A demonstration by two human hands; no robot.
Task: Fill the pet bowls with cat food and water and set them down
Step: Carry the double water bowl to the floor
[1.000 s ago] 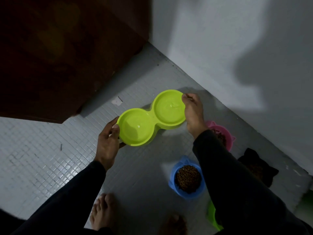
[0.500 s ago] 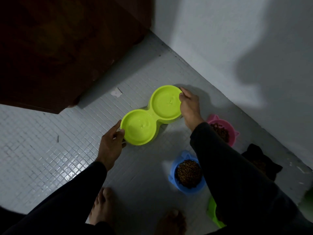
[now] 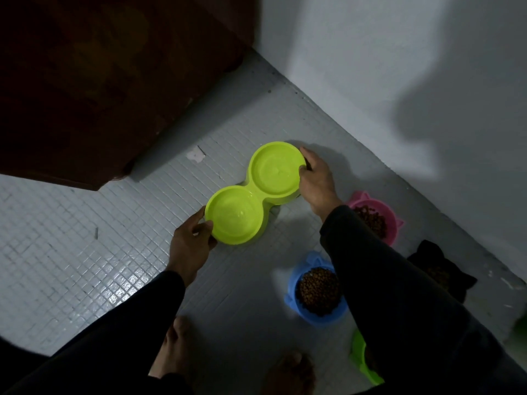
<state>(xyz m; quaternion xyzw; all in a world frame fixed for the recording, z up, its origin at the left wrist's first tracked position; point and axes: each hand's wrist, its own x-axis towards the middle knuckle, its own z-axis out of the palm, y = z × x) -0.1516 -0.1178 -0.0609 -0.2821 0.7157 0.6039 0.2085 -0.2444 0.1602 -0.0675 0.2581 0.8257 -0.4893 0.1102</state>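
A lime-green double bowl (image 3: 256, 192) with clear water in both cups is low over the tiled floor; whether it touches the floor I cannot tell. My left hand (image 3: 190, 243) grips its near-left rim. My right hand (image 3: 316, 181) grips its far-right rim. A blue cat-eared bowl (image 3: 296, 283) full of brown kibble stands on the floor to the near right. A pink cat-eared bowl (image 3: 390, 223) with kibble stands beyond my right sleeve. A black cat-eared bowl (image 3: 439, 269) sits near the wall, its contents dim.
A dark wooden door or cabinet (image 3: 99, 81) fills the upper left. The white wall (image 3: 399, 81) runs diagonally along the right. A green bowl edge (image 3: 362, 357) peeks out under my right arm. My bare feet (image 3: 176, 349) stand at the bottom.
Both hands have carried the green double bowl downward and slightly away toward the floor near the wall corner. The kibble bowls have not moved.
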